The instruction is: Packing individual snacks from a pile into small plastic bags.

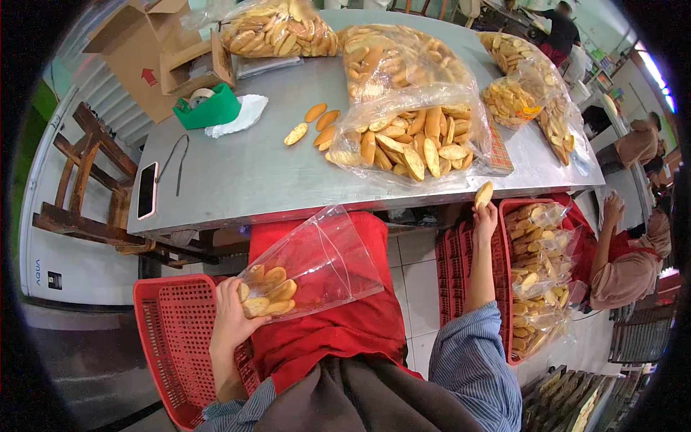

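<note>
My left hand (233, 310) grips the bottom end of a clear plastic bag (334, 270) lying over my red apron. Several sliced bread pieces (270, 286) are gathered in the bag's lower end, beside my fingers. Between the fingertips of my right hand (486, 216) is one oval bread slice (483, 193), held up near the table's front edge, above the right-hand basket's corner. A large open plastic bag (345, 154) full of bread slices lies on the metal table beyond. Left of it rest several loose slices (316, 112).
The steel table (227, 178) bears a green tape dispenser (208, 107), a phone (147, 190), a cardboard box (197, 70) and more filled bags (280, 32). At left is a red basket (178, 335); at right, a red basket (505, 270) of filled bags. A person (626, 270) sits beyond it.
</note>
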Demonstrator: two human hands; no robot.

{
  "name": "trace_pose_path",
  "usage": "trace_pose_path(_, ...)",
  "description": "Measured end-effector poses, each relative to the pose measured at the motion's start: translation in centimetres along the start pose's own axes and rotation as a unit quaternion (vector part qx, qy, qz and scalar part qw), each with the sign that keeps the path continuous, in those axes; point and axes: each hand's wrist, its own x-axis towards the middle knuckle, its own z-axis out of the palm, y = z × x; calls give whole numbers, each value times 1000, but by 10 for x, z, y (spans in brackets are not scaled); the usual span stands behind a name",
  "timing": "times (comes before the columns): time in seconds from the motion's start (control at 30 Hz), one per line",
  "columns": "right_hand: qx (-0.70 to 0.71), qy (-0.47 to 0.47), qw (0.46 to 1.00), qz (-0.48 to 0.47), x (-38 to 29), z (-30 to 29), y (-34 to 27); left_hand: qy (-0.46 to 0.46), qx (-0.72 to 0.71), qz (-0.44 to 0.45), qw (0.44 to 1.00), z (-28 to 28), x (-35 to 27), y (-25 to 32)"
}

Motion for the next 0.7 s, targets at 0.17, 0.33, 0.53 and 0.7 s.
trace_pose_path(0.17, 155, 44, 981, 104, -46, -8, -12, 19, -15, 4, 1000, -2, -10, -8)
trace_pose_path(0.33, 365, -35, 904, 220, -112, -9, -22, 29, -11, -9, 999, -7, -25, -16)
trace_pose_path(0.53, 374, -44, 897, 230, -158, 4, -47, 34, -33, -12, 999, -6, -32, -24)
trace_pose_path(0.7, 299, -86, 926, 214, -170, 10, -52, 39, -47, -11, 998, -2, -38, -28)
